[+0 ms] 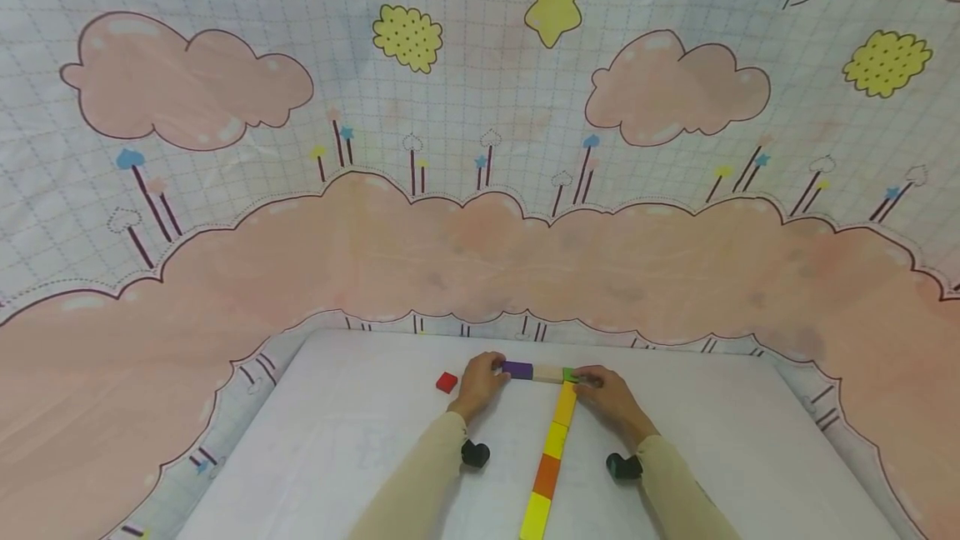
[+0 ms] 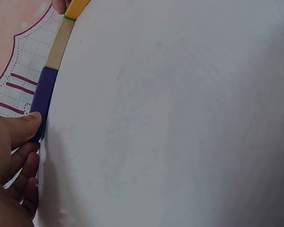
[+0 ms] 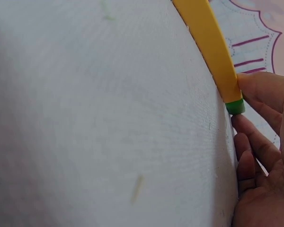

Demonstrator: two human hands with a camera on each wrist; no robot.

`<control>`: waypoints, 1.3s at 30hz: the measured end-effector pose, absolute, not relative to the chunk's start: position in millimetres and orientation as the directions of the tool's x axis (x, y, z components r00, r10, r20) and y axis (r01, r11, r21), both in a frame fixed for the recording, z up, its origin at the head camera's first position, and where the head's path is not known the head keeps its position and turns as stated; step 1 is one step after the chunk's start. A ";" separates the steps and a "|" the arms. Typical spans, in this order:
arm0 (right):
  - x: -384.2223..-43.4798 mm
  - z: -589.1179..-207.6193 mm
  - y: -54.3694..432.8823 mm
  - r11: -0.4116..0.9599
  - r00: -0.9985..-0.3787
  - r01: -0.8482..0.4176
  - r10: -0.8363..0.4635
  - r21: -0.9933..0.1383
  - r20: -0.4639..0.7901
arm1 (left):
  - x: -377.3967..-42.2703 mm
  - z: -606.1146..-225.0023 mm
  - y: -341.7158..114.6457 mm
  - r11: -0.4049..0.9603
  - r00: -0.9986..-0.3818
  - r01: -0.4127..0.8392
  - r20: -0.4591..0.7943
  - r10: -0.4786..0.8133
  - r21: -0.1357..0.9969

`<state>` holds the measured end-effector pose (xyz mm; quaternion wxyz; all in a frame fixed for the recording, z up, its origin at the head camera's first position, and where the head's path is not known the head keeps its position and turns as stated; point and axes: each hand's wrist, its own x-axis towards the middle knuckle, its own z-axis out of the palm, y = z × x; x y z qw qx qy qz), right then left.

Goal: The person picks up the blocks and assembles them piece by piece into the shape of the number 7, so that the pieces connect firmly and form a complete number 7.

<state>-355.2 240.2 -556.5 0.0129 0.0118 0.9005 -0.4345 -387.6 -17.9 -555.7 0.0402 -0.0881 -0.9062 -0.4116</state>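
Note:
A row of wooden blocks runs across the far part of the table, with a purple block (image 1: 517,370), a plain wood block (image 1: 547,373) and a green block (image 1: 569,374) end to end. My left hand (image 1: 482,383) grips the outer end of the purple block, its thumb on the side seen in the left wrist view. At the other end, my right hand (image 1: 609,395) holds the green block (image 3: 235,107) between thumb and fingers; the thumb also lies by an amber block (image 1: 566,403). That block meets the green one and leads a line toward me: yellow block (image 1: 555,440), orange block (image 1: 547,477), another yellow block (image 1: 536,517).
A loose red block (image 1: 446,382) lies left of my left hand on the white table (image 1: 360,440). Dark wrist-worn devices (image 1: 475,454) show at both wrists. Behind the table's far edge hangs a patterned cloth (image 1: 450,265) with clouds and stars.

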 end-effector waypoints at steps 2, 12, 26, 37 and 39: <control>-355.0 -556.0 240.0 0.623 -0.999 0.037 0.011 -0.782 -0.038 | -386.2 -554.7 -17.4 0.644 -0.983 0.185 0.141 0.120 0.742; -355.5 -558.0 239.7 0.618 -0.998 0.059 0.027 -0.784 -0.053 | -383.3 -552.0 -19.9 0.634 -0.983 0.185 0.129 0.134 0.751; -355.7 -559.5 239.2 0.620 -0.998 0.058 0.031 -0.782 -0.050 | -375.9 -549.1 -30.9 0.614 -0.980 0.191 0.110 0.168 0.766; -356.3 -559.2 238.5 0.618 -0.999 0.050 0.023 -0.785 -0.045 | -368.4 -542.6 -40.5 0.606 -0.966 0.257 0.179 0.188 0.753; -356.6 -559.2 238.4 0.617 -0.999 0.050 0.023 -0.785 -0.045 | -366.8 -542.2 -43.0 0.602 -0.965 0.261 0.184 0.188 0.754</control>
